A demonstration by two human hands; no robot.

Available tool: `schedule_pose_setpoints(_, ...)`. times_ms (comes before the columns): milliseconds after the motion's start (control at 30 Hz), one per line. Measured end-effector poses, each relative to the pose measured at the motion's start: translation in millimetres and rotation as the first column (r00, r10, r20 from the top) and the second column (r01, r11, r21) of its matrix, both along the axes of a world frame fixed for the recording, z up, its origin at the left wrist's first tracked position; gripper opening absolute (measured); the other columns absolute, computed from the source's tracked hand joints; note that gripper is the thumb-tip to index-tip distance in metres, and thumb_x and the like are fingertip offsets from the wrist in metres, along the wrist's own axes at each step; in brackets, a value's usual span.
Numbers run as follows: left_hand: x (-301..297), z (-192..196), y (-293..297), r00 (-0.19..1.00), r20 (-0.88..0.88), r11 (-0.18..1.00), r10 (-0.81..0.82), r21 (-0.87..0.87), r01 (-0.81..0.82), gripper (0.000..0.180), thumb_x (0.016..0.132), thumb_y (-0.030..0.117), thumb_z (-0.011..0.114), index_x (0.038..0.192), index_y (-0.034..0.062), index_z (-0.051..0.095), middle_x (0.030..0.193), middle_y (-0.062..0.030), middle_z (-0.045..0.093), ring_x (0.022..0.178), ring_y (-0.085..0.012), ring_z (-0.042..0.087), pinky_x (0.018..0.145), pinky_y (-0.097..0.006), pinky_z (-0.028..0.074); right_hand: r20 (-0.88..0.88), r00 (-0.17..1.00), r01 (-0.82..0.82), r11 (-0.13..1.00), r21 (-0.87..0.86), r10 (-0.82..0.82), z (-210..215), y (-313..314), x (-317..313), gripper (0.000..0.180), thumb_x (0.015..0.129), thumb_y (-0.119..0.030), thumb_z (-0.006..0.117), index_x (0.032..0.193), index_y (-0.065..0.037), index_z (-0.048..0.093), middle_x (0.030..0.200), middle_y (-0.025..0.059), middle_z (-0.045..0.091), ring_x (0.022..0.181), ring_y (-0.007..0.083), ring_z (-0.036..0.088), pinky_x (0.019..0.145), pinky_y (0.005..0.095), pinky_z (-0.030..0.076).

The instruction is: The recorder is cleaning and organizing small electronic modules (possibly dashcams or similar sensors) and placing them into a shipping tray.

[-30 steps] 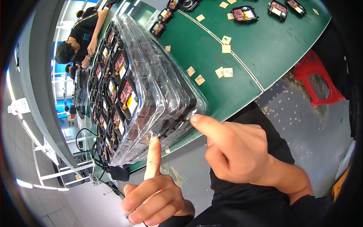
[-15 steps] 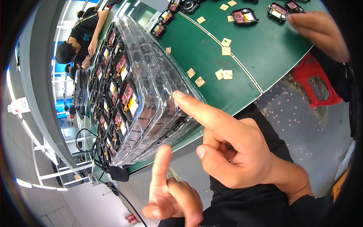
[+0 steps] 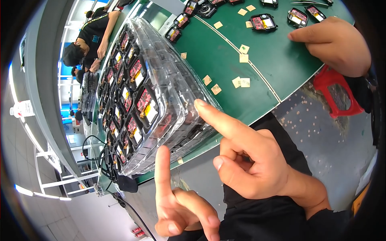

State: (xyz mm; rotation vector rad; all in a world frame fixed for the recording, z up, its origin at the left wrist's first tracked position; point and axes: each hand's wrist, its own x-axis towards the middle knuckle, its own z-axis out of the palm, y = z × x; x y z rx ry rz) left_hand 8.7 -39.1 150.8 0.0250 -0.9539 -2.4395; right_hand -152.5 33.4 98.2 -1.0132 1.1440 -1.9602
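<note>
A tall stack of clear plastic trays [image 3: 169,74] stands at the table's near left. Black watch cases [image 3: 145,105] with red circuit boards and yellow and white parts fill its top tray. My right hand [image 3: 257,164] points with its index finger stretched out and the other fingers curled; that fingertip meets the side of the stack near a corner. Lower down, my left hand [image 3: 181,207] has its index finger raised to the lower tray edges and the others loosely bent. Whether either fingertip presses on the plastic I cannot tell. Neither hand holds anything.
Across the green table [image 3: 225,100] lie small beige paper squares [image 3: 243,58] and more open watch cases [image 3: 263,22]. At the right, a co-worker's hand [image 3: 337,44] points over the table. A red stool [image 3: 335,94] stands beside it. Another person [image 3: 90,40] works beyond the stack.
My left index finger has moved up and left, closer to the tray edges. The co-worker's hand has shifted, its index finger now pointing left. The whole view has shifted slightly.
</note>
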Motion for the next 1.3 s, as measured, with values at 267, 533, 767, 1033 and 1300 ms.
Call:
schedule_pose_setpoints(267,6.8,1.9,-7.0,0.999,0.036,0.985,-0.039,0.171,0.032,0.11,0.089,0.013,0.057,0.153,0.0018,-0.032,0.116,-0.0439,0.062,0.076,-0.043,0.074,0.071,-0.044,0.063,-0.012,1.0,-0.017,0.997,0.078,0.018,2.7,3.3,-2.5,0.072,0.085,0.005,0.056,0.154,0.008,0.034,0.056,-0.0028,0.049,0.05,0.0035,0.042,0.052,0.0215,0.035)
schedule_pose_setpoints(533,49.5,22.1,-21.6,0.922,0.249,0.872,0.297,-0.464,-0.155,0.051,0.094,0.008,0.066,0.139,-0.0096,0.051,0.111,-0.0314,0.07,0.098,-0.0376,0.073,0.089,-0.048,0.058,-0.129,0.942,0.329,0.928,0.174,-0.31,6.3,-6.6,-9.8,0.05,0.092,-0.005,0.061,0.14,0.008,0.054,0.105,0.0092,0.063,0.093,0.0133,0.056,0.086,0.0277,0.046)
schedule_pose_setpoints(767,91.0,40.4,-76.9,0.292,-0.252,-0.053,0.923,-0.833,-0.551,0.032,0.098,0.005,0.057,0.128,-0.0071,0.059,0.119,-0.0194,0.068,0.113,-0.0275,0.065,0.105,-0.043,0.049,0.063,0.994,0.07,0.975,0.211,-0.085,12.0,-37.1,-53.0,0.063,0.108,-0.038,0.05,0.153,0.003,0.039,0.149,0.0244,0.047,0.138,0.0304,0.048,0.116,0.0419,0.035)
schedule_pose_setpoints(1033,118.0,5.1,-184.2,0.407,0.413,0.573,0.815,-0.464,-0.676,0.058,0.105,0.044,0.055,0.145,0.0031,0.051,0.147,-0.0162,0.052,0.137,-0.0306,0.048,0.113,-0.044,0.037,0.352,0.925,-0.264,0.91,0.319,0.145,20.8,-83.6,-82.3,0.074,0.106,-0.051,0.048,0.151,0.006,0.037,0.145,0.0196,0.053,0.128,0.0263,0.056,0.107,0.04,0.046)
schedule_pose_setpoints(1300,116.5,-12.5,-236.8,0.587,0.678,0.881,0.443,-0.206,-0.426,0.089,0.099,0.06,0.055,0.158,-0.0002,0.025,0.163,-0.0188,0.029,0.133,-0.0396,0.049,0.111,-0.049,0.041,0.379,0.881,-0.405,0.867,0.291,0.284,49.1,-139.2,-74.4,0.055,0.108,-0.046,0.046,0.135,0.0,0.056,0.126,0.0139,0.068,0.106,0.0216,0.07,0.093,0.0377,0.058)
